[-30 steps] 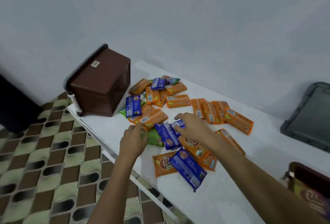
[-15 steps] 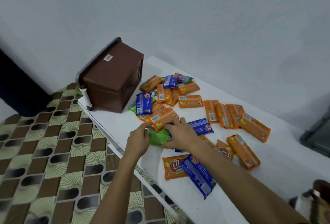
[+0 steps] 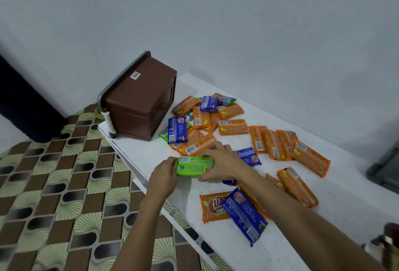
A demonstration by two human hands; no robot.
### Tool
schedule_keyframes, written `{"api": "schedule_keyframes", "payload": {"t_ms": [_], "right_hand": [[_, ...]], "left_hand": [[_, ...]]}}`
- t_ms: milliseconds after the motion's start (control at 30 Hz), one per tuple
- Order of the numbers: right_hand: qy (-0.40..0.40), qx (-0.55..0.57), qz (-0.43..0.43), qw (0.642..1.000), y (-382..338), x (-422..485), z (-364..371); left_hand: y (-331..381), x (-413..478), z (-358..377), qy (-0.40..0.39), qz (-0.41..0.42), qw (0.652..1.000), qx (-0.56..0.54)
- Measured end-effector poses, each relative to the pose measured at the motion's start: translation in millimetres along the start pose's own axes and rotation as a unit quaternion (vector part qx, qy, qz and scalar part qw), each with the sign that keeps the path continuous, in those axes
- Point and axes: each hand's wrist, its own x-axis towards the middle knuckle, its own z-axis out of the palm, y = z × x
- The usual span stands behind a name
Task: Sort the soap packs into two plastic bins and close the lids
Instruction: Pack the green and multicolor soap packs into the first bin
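Ok, both hands are on one green pack (image 3: 194, 166) near the table's (image 3: 138, 158) front edge: left hand (image 3: 163, 177) grips its left end, right hand (image 3: 223, 162) curls over its right end, thumb on the near side; can't tell if the pack is lifted. Brown bin (image 3: 138, 106) lies tipped on its side at the table's left end, rim facing left, away from the pile. Orange packs (image 3: 232, 127) and blue packs (image 3: 244, 214) lie scattered on the tabletop right of it, some overlapping.
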Motion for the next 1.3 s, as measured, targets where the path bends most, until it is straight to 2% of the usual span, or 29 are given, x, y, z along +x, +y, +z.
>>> {"api": "schedule_keyframes", "payload": {"t_ms": [133,333,467,633,800,1167,1300], "right_hand": [[0.049,0.095,-0.019,0.994,-4.0,-5.5,-15.0],[0.120,0.256,0.003,0.959,0.1,-8.3,-37.1],[0.184,0.277,-0.005,0.943,14.8,-11.7,-48.2],[0.212,0.287,0.014,0.934,34.1,-11.4,-57.3],[0.250,0.336,0.023,0.908,56.9,-15.8,-67.1],[0.283,0.455,0.085,0.840,120.0,-21.1,-78.5],[0.287,0.468,0.094,0.831,135.3,-17.1,-80.1]], "left_hand": [[-2.5,5.0,-4.7,-0.010,0.003,1.000,0.013],[6.7,24.4,-14.5,-0.037,-0.004,0.998,0.043],[21.1,48.7,-21.3,-0.031,0.022,0.998,0.042],[54.3,85.5,-31.6,-0.030,0.074,0.997,0.025],[90.8,135.3,-29.8,-0.015,0.127,0.991,0.031],[155.8,233.4,20.0,-0.062,0.209,0.971,0.093],[165.4,264.8,45.4,-0.088,0.219,0.967,0.099]]}}
